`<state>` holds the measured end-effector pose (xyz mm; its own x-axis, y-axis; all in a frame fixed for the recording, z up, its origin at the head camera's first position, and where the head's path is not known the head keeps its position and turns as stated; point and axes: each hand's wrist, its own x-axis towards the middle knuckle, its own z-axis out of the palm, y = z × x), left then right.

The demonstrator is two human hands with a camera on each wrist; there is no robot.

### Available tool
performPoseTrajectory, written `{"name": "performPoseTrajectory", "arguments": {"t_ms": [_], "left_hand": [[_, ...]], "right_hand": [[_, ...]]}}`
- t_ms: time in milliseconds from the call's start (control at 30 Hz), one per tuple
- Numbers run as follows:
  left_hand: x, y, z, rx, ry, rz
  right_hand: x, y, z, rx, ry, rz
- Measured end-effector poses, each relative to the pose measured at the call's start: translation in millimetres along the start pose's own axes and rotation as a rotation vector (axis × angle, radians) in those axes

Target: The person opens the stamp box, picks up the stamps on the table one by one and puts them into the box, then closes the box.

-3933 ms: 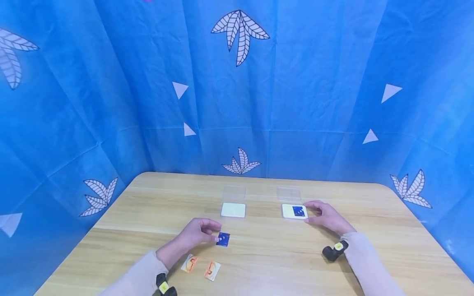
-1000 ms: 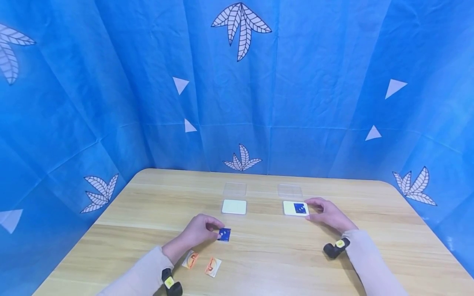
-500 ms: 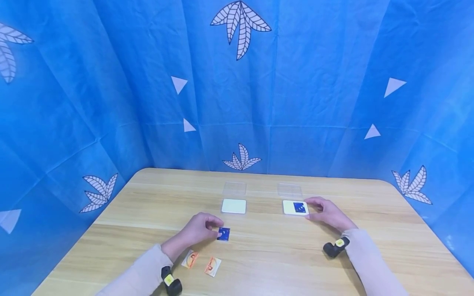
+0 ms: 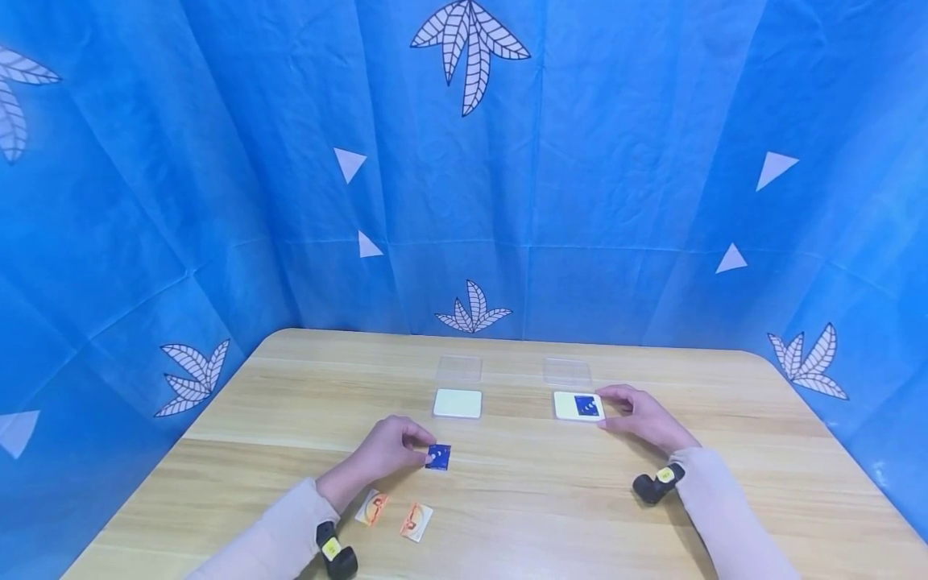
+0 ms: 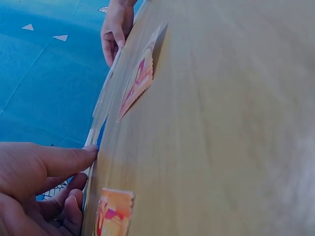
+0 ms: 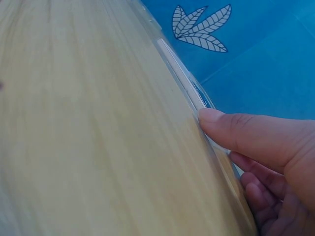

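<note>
My left hand (image 4: 387, 448) pinches the left edge of a dark blue stamp (image 4: 441, 457) with white marks, low over or on the table; whether it touches the wood cannot be told. Its thumb covers one corner. My right hand (image 4: 644, 416) holds the right end of a shallow clear case (image 4: 562, 417), thumb on the near side and a finger on the far side. Inside lies a white card (image 4: 565, 406) with another blue stamp (image 4: 588, 406) at its right. Near my left wrist lie two orange-and-white stamps, one (image 4: 372, 507) left of the other (image 4: 416, 522); their perforated edges show in the left wrist view.
A second clear case with a plain white card (image 4: 458, 403) stands left of the held one. Behind the two cases lie transparent lids, the left (image 4: 460, 369) and the right (image 4: 568, 371). A blue curtain (image 4: 616, 177) surrounds the far side of the wooden table (image 4: 536, 515).
The left hand and its blue stamp have shifted slightly right and away since the oldest frame, then stayed nearly still. The head view has tilted a little. The right hand keeps its hold.
</note>
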<state>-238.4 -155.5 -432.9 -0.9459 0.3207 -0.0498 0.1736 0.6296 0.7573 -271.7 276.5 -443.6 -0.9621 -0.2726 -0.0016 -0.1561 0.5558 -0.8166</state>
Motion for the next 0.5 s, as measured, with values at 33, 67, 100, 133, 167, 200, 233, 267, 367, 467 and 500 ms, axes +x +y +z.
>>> {"name": "performPoseTrajectory", "arguments": {"t_ms": [33, 67, 100, 133, 167, 200, 233, 267, 367, 467, 500], "left_hand": [[0.2, -0.1, 0.4, 0.004, 0.001, 0.002], [0.4, 0.1, 0.6, 0.006, 0.001, 0.004], [0.5, 0.4, 0.9, 0.009, 0.002, 0.005], [0.6, 0.8, 1.2, 0.011, 0.002, 0.008], [0.7, 1.1, 1.3, 0.013, 0.002, 0.009], [0.8, 1.4, 1.6, 0.014, 0.001, 0.009], [1.0, 1.6, 1.8, 0.016, 0.001, 0.012], [1.1, 1.9, 1.6, 0.015, 0.0, 0.011], [1.3, 2.1, 1.1, 0.019, -0.004, 0.008], [1.4, 2.2, 0.4, 0.026, -0.013, 0.009], [1.6, 2.2, 0.3, 0.028, -0.015, 0.007]], "right_hand": [[0.1, 0.1, -0.3, 0.005, 0.004, 0.005], [0.3, 0.4, -0.5, 0.007, 0.006, 0.009], [0.3, 0.3, -0.7, 0.005, 0.007, 0.009], [0.2, 0.0, -0.9, -0.004, 0.003, 0.002], [0.4, 0.1, -0.9, -0.008, 0.005, 0.001], [0.3, -0.4, -0.9, -0.009, 0.005, -0.003], [0.3, -0.9, -0.7, -0.006, 0.007, -0.004], [0.3, -1.0, -0.6, -0.006, 0.004, -0.008], [0.2, -2.0, -0.1, 0.004, 0.004, -0.007], [-0.2, -3.1, 0.4, 0.007, 0.003, -0.003], [-0.4, -3.5, 0.6, 0.008, 0.005, -0.002]]}}
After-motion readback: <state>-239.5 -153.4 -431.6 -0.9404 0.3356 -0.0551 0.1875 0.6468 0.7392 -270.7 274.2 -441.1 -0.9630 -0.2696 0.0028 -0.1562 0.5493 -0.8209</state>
